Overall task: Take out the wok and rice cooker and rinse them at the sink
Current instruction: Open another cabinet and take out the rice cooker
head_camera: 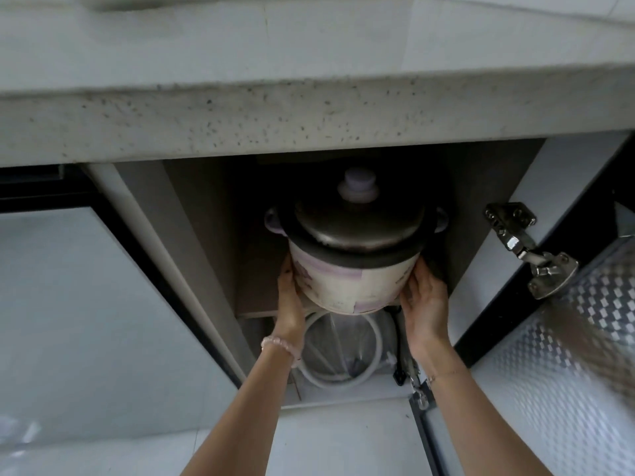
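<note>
Head view: rice cooker (350, 280), cream and lilac under a dark lid (360, 225), at the shelf (261, 269) front inside the open cabinet (488, 201). Left hand (290, 297) at its 9 o'clock, right hand (424, 304) at 3 o'clock, both clamped on its sides, fingers curved round. Speckled countertop (309, 111) at 12 o'clock; door hinge (529, 249) at 3 o'clock; coiled white hose (343, 381) at 6 o'clock.

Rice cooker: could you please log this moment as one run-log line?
rice cooker: in open cabinet, lid on | left hand: holds its left side | right hand: holds its right side
</note>
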Demonstrator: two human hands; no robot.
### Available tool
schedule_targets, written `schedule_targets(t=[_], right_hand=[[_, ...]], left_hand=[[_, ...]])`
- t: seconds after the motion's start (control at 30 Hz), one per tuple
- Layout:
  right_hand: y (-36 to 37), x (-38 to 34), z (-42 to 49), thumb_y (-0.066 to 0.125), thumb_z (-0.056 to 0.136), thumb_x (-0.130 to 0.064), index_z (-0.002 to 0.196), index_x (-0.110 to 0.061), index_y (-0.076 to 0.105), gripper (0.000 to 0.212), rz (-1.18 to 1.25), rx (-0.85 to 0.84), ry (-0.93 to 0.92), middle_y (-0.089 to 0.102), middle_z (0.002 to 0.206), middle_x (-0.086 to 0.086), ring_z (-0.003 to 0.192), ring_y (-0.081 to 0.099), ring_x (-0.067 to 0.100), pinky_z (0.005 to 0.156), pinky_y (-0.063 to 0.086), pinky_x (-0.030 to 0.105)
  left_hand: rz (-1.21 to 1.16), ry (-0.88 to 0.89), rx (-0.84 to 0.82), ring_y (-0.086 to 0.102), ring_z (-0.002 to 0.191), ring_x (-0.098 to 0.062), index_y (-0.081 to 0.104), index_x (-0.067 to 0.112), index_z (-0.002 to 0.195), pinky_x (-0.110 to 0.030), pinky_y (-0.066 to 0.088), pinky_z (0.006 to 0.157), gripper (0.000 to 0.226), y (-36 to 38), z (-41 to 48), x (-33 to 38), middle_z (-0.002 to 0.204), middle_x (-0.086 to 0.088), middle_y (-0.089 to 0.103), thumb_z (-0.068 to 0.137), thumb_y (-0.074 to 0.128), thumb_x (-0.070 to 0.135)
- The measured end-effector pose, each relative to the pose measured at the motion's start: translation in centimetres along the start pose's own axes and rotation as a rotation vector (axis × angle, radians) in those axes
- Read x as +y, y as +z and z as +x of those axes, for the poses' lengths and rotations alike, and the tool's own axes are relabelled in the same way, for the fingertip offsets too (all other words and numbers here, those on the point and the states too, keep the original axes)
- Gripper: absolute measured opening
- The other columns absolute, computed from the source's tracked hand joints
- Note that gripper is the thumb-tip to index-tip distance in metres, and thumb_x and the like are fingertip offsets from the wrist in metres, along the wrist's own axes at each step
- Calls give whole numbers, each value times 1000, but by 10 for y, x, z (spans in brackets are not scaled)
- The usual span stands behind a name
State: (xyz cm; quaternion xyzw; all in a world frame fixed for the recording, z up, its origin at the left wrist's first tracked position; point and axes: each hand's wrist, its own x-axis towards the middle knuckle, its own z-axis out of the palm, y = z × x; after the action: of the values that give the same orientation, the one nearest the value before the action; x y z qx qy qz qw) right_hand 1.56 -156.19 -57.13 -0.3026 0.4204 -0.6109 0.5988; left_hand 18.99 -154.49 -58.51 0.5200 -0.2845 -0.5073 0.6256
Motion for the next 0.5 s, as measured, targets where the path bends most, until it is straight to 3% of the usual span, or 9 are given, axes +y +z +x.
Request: schedule_targets(t=[0.1,0.2,0.27,0.33,0.37,0.43,0.5], right_hand=[[3,-3,-12,25,100,-27,132,-27,49,40,35,43,46,59,122,-14,117,51,3,92,40,21],[7,-9,-18,25,100,-29,133,-25,49,40,58,51,111,56,132,-7,123,49,9,97,38,25],[6,-12,-22,24,101,-32,136,-23,48,43,93,54,142,55,135,-5,125,48,10,96,39,25],[4,-16,-21,22,101,-37,138,-23,47,47,143,46,191,53,137,-4,127,47,11,100,37,27],[3,-18,-21,20,101,-40,137,-23,47,48,173,43,227,53,137,-4,128,46,11,104,34,28],[3,-25,-22,19,100,-45,134,-23,49,50,225,27,273,55,135,-4,127,47,12,110,29,32],[5,-30,-24,21,99,-47,130,-24,53,49,265,20,290,63,124,-6,122,51,11,107,32,33]], left_hand=[[16,-43,19,59,95,14,39,37,140,-6,49,66,44,2,-16,6,122,22,57,101,20,46],[-10,-78,39,64,82,12,48,31,133,-8,50,58,43,3,-23,14,113,16,63,101,21,43],[-6,-141,53,63,102,-13,46,13,137,-26,56,77,49,6,-32,28,129,-9,59,102,19,35],[27,-145,57,43,121,-38,32,-2,140,-48,42,98,50,6,-38,37,141,-24,37,102,17,28],[18,-134,62,45,121,-38,31,-1,141,-49,42,96,50,4,-39,39,143,-21,37,103,16,29],[-30,-126,73,54,116,-17,38,13,142,-32,46,89,50,1,-41,40,140,-6,49,103,16,35],[-171,-197,93,42,129,-5,37,10,143,-21,29,106,48,-4,-42,33,142,-8,46,101,30,32]])
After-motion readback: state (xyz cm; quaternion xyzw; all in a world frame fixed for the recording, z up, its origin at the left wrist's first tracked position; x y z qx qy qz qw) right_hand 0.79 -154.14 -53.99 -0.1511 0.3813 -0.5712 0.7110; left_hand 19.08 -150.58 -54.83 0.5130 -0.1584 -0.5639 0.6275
